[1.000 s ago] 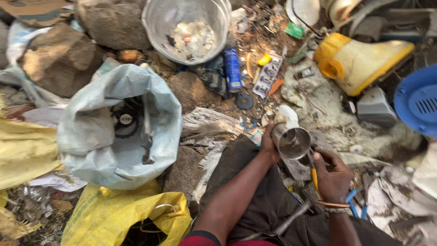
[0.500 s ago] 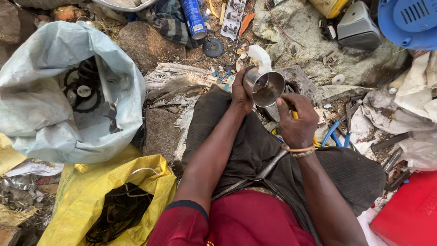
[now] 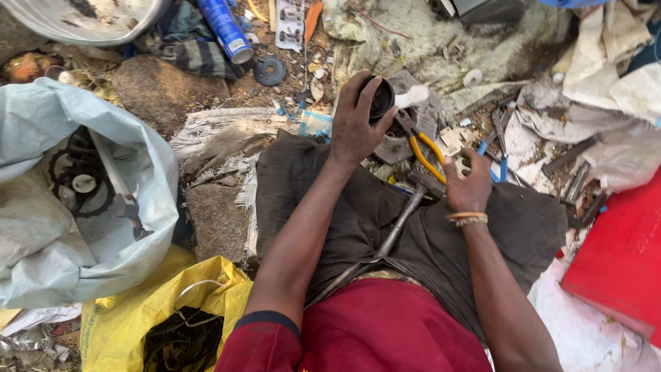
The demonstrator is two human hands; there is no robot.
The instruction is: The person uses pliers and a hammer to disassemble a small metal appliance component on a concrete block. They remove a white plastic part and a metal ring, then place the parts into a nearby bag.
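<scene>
Small dark round metal cup-shaped part [image 3: 380,98] sits in the left hand [image 3: 354,124], fingers wrapped over its top, just above the lap. The right hand [image 3: 468,186] is closed round the yellow-handled pliers [image 3: 421,148], whose nose reaches up to the edge of the cup by a bit of white material [image 3: 413,96]. My guess is the stripping is midway: the part looks whole and the pliers are only just at it, so most of it is left. Both forearms run forward from the red shirt [image 3: 392,327] over the dark trousers [image 3: 413,227], left wrist bent down, right wrist with bangles [image 3: 466,218]. A grey metal hammer [image 3: 406,213] lies across the lap. Further out: a pale sack of gears [image 3: 82,193], a yellow bag [image 3: 172,303], a blue spray can [image 3: 226,29].
</scene>
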